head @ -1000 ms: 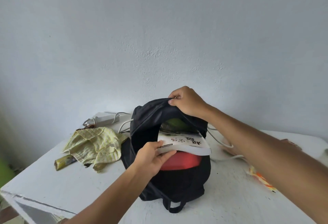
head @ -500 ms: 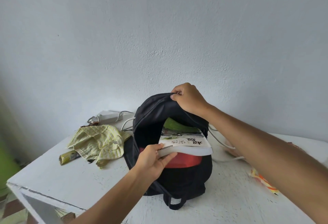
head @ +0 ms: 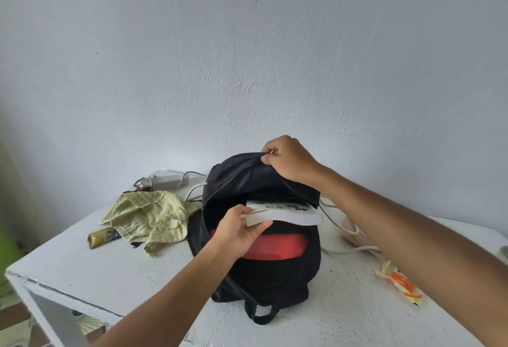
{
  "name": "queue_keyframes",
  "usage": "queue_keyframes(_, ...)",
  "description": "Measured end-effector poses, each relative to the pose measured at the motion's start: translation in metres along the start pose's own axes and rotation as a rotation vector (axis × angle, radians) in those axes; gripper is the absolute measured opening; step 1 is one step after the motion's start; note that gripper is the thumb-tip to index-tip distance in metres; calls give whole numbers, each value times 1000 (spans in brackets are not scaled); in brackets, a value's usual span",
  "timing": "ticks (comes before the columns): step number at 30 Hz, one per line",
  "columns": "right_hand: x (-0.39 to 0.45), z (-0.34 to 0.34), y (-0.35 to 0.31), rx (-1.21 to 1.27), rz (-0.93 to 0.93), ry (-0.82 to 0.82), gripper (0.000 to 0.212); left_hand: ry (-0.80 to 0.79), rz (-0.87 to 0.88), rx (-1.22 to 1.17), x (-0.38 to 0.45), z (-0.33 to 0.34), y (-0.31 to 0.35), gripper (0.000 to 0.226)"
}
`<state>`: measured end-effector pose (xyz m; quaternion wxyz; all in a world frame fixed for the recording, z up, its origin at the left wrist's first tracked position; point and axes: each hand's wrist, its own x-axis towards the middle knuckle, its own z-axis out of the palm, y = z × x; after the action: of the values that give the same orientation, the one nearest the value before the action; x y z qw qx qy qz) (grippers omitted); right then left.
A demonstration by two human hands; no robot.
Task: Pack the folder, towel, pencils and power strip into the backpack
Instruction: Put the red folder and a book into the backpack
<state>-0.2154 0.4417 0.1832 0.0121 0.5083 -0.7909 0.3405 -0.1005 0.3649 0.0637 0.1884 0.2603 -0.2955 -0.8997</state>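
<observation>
A black backpack [head: 275, 269] stands open on the white table [head: 110, 264]. My right hand [head: 288, 161] pinches its top flap and holds it up. My left hand [head: 237, 230] grips the left corner of a thick white book [head: 286, 213], which lies half inside the opening above a red folder [head: 277, 246]. A yellow checked towel [head: 149, 216] lies crumpled to the left of the bag. Behind the towel, a white power strip [head: 167, 180] rests near the wall, its cord [head: 193, 191] running behind the bag.
A greenish-gold packet [head: 101, 236] pokes out from under the towel. An orange-and-yellow wrapper [head: 400, 282] lies at the right beside a white cable [head: 349, 249] and a pale pink object [head: 354, 234]. The table's front left corner [head: 16, 272] is near.
The book has gone deeper and flatter into the backpack; its green cover no longer shows. My right hand has lifted the flap a little higher.
</observation>
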Motion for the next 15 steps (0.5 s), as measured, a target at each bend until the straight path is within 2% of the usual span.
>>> queue_keyframes(11, -4, -10, -11, -30, 4, -185, 13, 52, 85, 45, 61, 10, 8, 26)
queue_keyframes(15, -6, -14, -13, -19, 17, -231, 13, -24, 154, 149, 79, 22, 9, 21)
